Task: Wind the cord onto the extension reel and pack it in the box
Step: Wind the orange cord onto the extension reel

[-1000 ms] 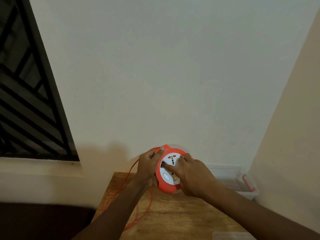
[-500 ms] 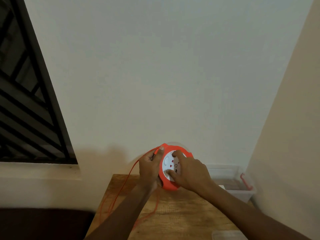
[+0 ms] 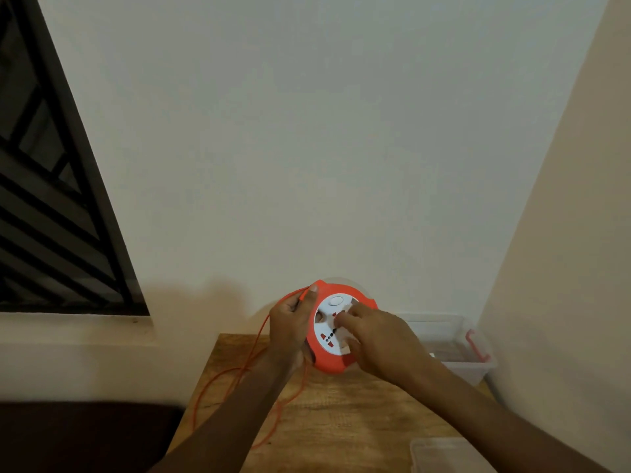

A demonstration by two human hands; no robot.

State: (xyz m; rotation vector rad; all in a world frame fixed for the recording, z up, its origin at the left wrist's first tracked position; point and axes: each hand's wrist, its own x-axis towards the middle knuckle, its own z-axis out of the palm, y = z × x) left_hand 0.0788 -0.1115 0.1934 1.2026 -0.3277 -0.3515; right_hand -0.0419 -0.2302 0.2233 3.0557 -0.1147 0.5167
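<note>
A clear lid [image 3: 440, 454] is seen at the near right edge of the wooden worktop [image 3: 341, 421]. Loose orange cord [image 3: 235, 401] is draped over the near left part and off the left edge. Above the worktop's middle, the orange extension reel [image 3: 329, 361] is held on edge: the left hand [image 3: 290, 331] is curled round its left rim, pinching the cord there, while the right hand [image 3: 379, 339] is bent onto the white socket face. A clear box [image 3: 467, 363] is noted at the far right corner.
</note>
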